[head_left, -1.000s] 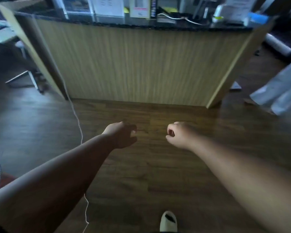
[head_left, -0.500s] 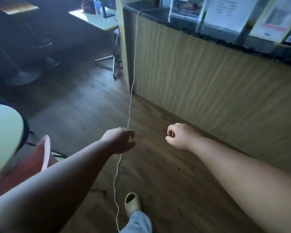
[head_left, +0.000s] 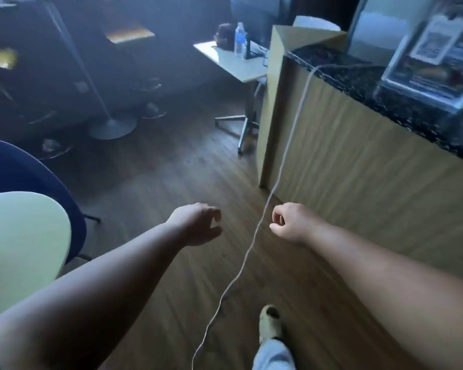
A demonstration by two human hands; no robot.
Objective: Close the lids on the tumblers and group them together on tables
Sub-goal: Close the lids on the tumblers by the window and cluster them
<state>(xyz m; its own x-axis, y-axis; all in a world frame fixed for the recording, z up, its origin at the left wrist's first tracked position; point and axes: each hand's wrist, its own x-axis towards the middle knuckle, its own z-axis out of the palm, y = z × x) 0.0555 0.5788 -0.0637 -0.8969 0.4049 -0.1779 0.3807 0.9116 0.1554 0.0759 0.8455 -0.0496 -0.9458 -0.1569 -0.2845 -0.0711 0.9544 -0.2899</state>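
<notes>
Wooden floor [head_left: 155,182] apparently open between counter [head_left: 358,182] and table [head_left: 19,244]

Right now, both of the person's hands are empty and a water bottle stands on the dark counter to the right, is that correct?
Not quite. The head view shows the water bottle on the small pale table beyond the counter's end, not on the counter. The left hand and right hand are indeed empty.
</notes>
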